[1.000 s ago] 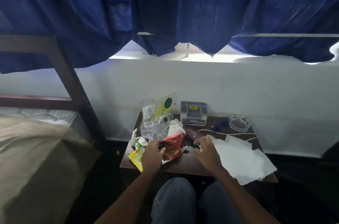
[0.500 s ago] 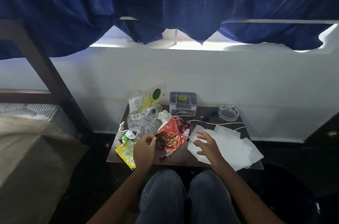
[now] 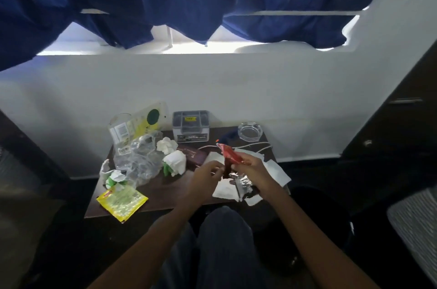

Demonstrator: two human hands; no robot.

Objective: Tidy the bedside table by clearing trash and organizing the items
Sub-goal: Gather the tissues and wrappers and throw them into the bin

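A dark wooden bedside table (image 3: 163, 196) stands below me against the white wall. My right hand (image 3: 251, 169) grips a red snack wrapper (image 3: 230, 155) with a silver foil end, lifted above the table's right part. My left hand (image 3: 207, 176) pinches the wrapper's lower end just left of it. On the table lie a crumpled clear plastic bag (image 3: 139, 158), crumpled white tissues (image 3: 176, 162), a yellow-green sachet (image 3: 121, 201) at the front left corner, and white paper sheets (image 3: 274, 172) under my hands.
At the back stand a glass (image 3: 120, 130), a yellow-green card (image 3: 149, 118), a grey box (image 3: 190, 126) and a glass ashtray (image 3: 249, 131). A dark case (image 3: 194, 155) and a white cable (image 3: 257, 146) lie mid-table. A bed is left, dark furniture right, my knees below.
The red wrapper has left the table's middle and is now lifted to the right in both hands. My right hand rose off the white paper. The camera swung right.
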